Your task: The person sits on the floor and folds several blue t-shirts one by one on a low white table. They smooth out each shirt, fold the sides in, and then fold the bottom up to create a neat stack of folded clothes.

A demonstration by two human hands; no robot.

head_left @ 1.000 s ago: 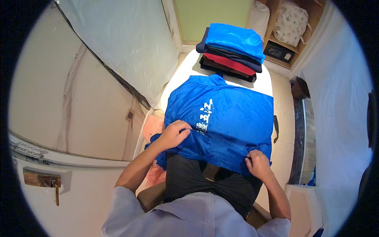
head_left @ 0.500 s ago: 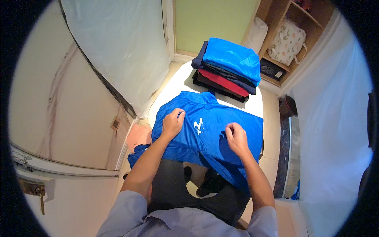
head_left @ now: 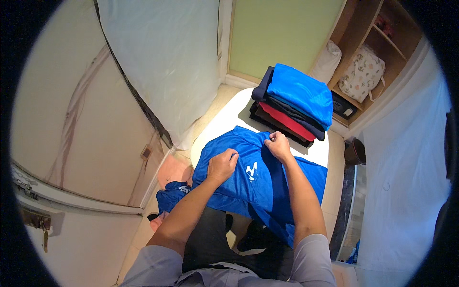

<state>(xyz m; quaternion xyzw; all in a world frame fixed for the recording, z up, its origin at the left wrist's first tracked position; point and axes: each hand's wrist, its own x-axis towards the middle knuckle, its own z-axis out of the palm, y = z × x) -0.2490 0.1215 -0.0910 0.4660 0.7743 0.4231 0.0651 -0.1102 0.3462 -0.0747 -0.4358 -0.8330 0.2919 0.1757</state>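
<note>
A blue sports top (head_left: 239, 186) with a white mark lies spread over the near part of a white table (head_left: 203, 143), its lower edge hanging toward my legs. My right hand (head_left: 278, 145) pinches the top near its collar, close to the folded pile. Curled on the fabric left of the white mark, my left hand (head_left: 223, 165) looks closed on the cloth; its fingertips are partly hidden. One bunched blue part (head_left: 172, 196) of cloth hangs off the table at the left, beside my left forearm.
Folded clothes in blue (head_left: 301, 93), red and dark colours are stacked at the table's far side. Behind stands a wooden shelf (head_left: 366, 36) with a patterned bag (head_left: 362, 71). A dark bin (head_left: 355, 151) is at the right. White sheeting hangs on both sides.
My right hand has moved far and left to the top's collar and gripped it. The fabric there has shifted and gathered. The view has also moved, so the scene sits lower and farther right.
</note>
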